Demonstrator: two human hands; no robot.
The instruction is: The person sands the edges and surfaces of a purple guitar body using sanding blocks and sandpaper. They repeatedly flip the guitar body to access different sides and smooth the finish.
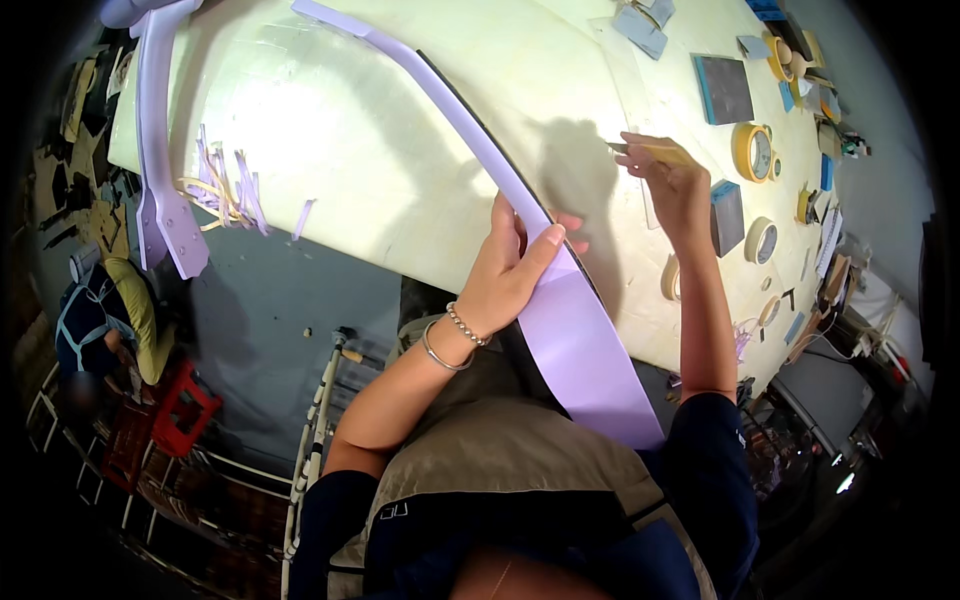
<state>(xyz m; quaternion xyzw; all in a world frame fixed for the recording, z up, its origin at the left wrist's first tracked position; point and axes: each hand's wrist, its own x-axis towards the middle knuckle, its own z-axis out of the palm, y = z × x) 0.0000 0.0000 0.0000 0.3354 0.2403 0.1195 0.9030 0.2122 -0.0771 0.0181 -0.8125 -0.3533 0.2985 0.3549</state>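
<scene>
Head view: the left hand [510, 265] is clamped on a long lilac strip [560, 310] at the table's [380, 170] near edge. The strip's long axis runs from the person's lap up-left toward the far edge. The right hand [675, 180] is closed around a small tool [650, 150] near tape rolls [752, 152].
</scene>
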